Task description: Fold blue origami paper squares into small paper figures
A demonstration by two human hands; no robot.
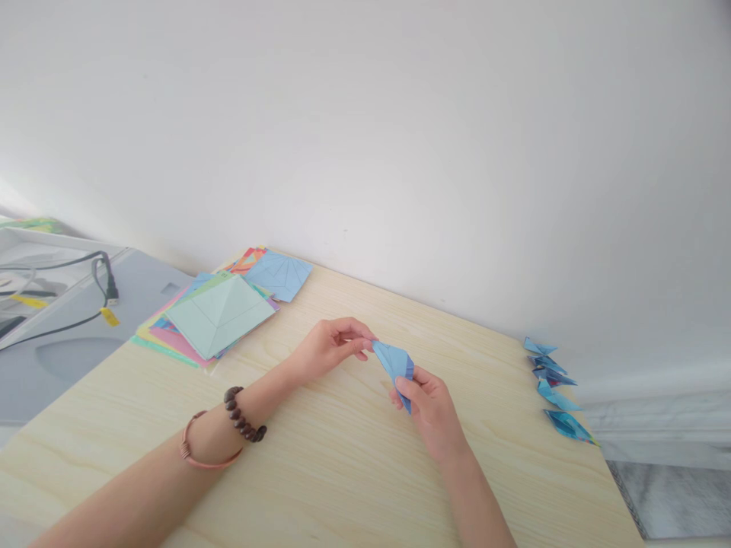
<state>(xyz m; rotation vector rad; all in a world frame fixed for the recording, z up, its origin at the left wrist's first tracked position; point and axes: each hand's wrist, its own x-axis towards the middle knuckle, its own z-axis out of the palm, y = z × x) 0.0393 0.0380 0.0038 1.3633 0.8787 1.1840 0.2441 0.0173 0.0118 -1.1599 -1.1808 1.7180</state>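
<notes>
The blue paper (pixel 394 358) spanned the gap between my left fingers (pixel 355 327) and right fingers (pixel 412 390). Leftward, I could pass over bare table (pixel 320 472) until the paper stack (pixel 222 312); rightward, until the row of folded papers (pixel 553 377). Beyond the far edge, the wall (pixel 400 152) blocked any reach.

Left: dark cable (pixel 106 260) ran from white tray (pixel 43 247) onto grey surface (pixel 149 293) (yellow tag (pixel 110 317) near its plug (pixel 113 294)). White wall (pixel 371 137) stood far side, grey marbled patch (pixel 679 498) showed near right.
</notes>
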